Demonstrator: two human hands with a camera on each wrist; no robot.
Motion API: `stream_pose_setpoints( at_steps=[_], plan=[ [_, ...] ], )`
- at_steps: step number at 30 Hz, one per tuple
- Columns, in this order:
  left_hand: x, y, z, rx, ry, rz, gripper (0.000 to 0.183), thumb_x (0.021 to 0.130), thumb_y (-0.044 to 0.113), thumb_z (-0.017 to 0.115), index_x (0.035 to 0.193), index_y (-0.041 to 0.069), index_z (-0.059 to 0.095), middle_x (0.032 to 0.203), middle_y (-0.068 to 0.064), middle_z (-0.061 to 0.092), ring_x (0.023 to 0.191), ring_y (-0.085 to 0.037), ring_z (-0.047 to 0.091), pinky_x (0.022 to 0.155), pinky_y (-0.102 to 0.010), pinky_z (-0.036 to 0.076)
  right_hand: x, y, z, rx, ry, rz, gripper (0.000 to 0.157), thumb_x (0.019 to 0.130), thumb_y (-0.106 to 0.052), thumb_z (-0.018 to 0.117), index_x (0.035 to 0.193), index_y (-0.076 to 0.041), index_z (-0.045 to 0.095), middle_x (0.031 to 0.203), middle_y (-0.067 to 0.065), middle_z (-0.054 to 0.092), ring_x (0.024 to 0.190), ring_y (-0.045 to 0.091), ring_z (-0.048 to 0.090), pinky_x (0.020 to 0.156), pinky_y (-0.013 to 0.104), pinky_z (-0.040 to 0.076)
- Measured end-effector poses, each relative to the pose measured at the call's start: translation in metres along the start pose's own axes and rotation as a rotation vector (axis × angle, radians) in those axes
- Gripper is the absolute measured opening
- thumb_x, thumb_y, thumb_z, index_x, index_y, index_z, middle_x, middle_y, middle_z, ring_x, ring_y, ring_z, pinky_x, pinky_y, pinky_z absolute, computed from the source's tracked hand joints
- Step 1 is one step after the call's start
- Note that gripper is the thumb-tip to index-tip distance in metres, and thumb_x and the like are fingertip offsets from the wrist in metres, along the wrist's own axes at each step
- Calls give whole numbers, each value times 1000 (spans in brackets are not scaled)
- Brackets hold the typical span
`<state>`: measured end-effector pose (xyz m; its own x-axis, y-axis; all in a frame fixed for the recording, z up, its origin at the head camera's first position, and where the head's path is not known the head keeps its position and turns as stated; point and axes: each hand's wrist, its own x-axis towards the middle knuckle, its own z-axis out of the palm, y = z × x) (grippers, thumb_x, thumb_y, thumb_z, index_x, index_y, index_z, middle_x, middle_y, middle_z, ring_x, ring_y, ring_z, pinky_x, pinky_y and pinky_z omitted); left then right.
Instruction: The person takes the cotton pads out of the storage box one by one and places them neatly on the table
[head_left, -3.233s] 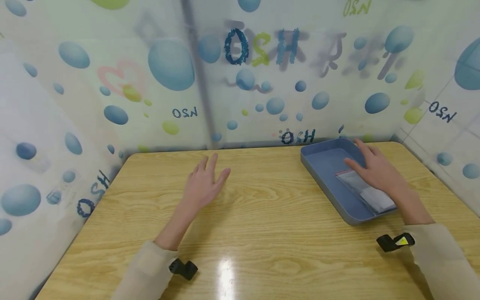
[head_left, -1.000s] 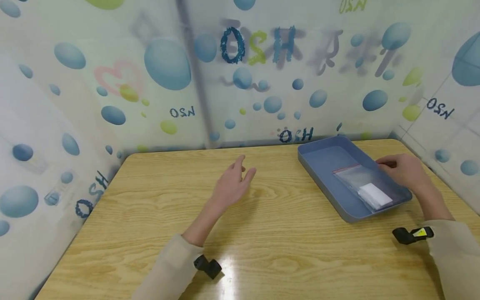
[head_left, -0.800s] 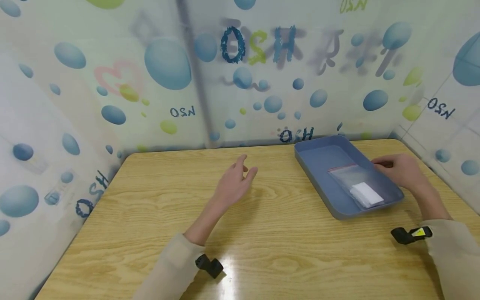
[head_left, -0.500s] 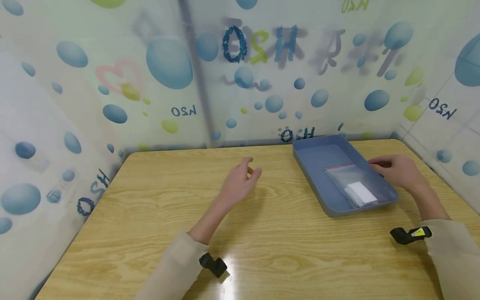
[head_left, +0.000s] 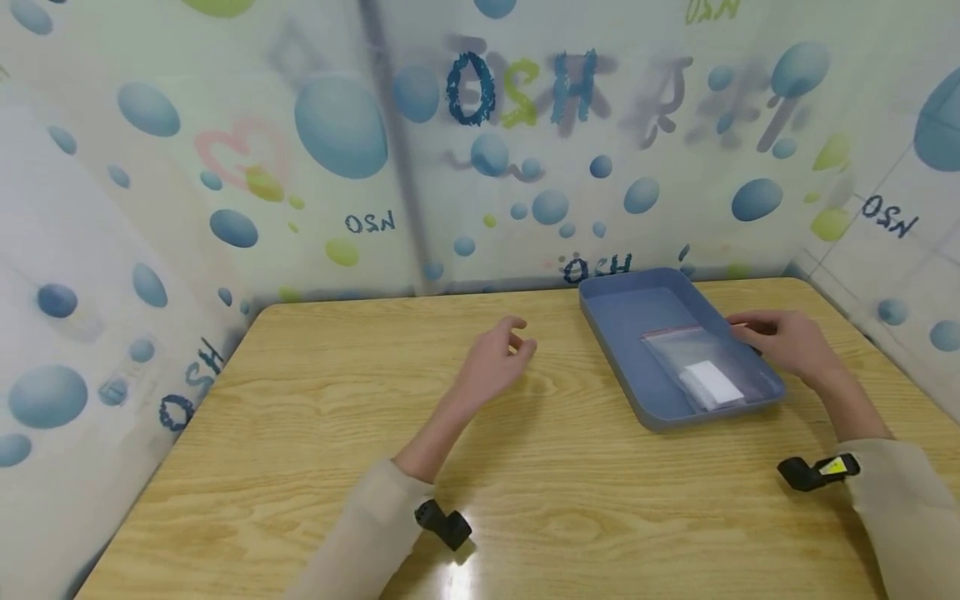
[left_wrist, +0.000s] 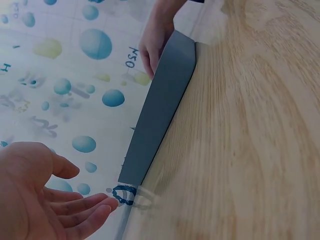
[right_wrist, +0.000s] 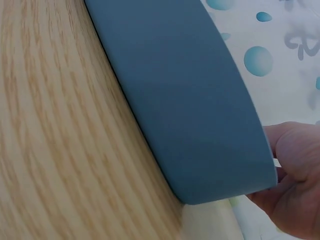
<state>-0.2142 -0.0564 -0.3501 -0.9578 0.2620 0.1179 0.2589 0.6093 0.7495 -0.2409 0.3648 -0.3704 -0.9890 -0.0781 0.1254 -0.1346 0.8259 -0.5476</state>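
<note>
A shallow blue tray [head_left: 611,350] sits on the right part of the table. Inside it lies a clear zip bag [head_left: 675,343] with a red-edged top and a white folded piece [head_left: 712,383] in it. My right hand [head_left: 791,346] grips the tray's right rim, thumb at the inner side; the fingers beyond the wall are partly hidden. My left hand [head_left: 495,358] hovers over the table left of the tray, fingers loosely bent and holding nothing. In the left wrist view the left hand [left_wrist: 55,195] is apart from the tray's wall [left_wrist: 160,110].
The wood-grain table [head_left: 375,400] stretches left and in front of the tray. A curtain [head_left: 487,192] printed with bubbles and letters stands behind its back edge and along both sides. Black cameras [head_left: 442,525] sit on both wrists.
My right hand has gone from above the bag to the tray's right rim, and the tray has slid left with the bag in it. My left hand has moved right, toward the tray.
</note>
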Motion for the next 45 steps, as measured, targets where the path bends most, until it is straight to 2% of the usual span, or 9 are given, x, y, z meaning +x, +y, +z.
stream_pose_setpoints(
  at_steps=[4,10,12,22,29,35,43,45],
  plan=[
    [3,3,2,-44,-3,-17,41,105,27,53,139,5,53,114,-12,68,96,-24,67,76,-37,56,1,-2,0,14,-5,-8,47,103,-37,58,127,3,67,120,29,65,94,25,61,64,24,49],
    [7,7,5,-112,-10,-33,40,104,26,54,138,4,54,112,-12,67,87,-20,70,73,-33,57,1,-5,2,44,-5,-12,46,103,-36,59,128,2,66,122,28,65,85,-5,52,65,20,48],
    [9,9,6,-145,-18,-32,40,104,24,54,138,3,53,112,-13,67,87,-23,72,72,-33,57,1,-6,3,55,-8,-10,46,103,-35,59,128,3,66,121,28,65,82,-8,51,64,20,48],
    [15,22,16,-243,-36,-32,39,103,18,56,137,-1,54,113,-16,66,93,-34,72,71,-31,57,2,-9,9,67,-12,13,45,104,-35,58,128,2,66,118,26,67,81,0,55,62,24,48],
    [19,29,27,-293,-36,-48,38,101,17,57,134,0,55,108,-14,68,91,-35,72,71,-29,56,2,-10,11,64,-7,30,46,104,-37,58,127,2,66,119,26,66,86,9,56,64,23,49],
    [22,36,37,-343,-42,-46,38,100,14,59,133,-5,55,108,-14,66,89,-33,73,72,-28,59,2,-10,12,57,-1,36,46,104,-37,57,128,2,66,118,26,66,88,16,58,63,23,48],
    [24,50,49,-382,-81,-54,36,102,11,58,134,-4,56,103,-13,66,92,-37,71,77,-36,60,3,-11,12,53,4,42,45,104,-35,58,127,2,66,116,25,67,88,17,57,62,23,48],
    [24,53,51,-378,-88,-52,36,102,11,58,134,-4,56,101,-12,67,92,-37,71,75,-34,60,3,-12,12,53,3,46,45,104,-35,58,127,2,66,116,25,66,88,20,57,62,23,48]
  ],
)
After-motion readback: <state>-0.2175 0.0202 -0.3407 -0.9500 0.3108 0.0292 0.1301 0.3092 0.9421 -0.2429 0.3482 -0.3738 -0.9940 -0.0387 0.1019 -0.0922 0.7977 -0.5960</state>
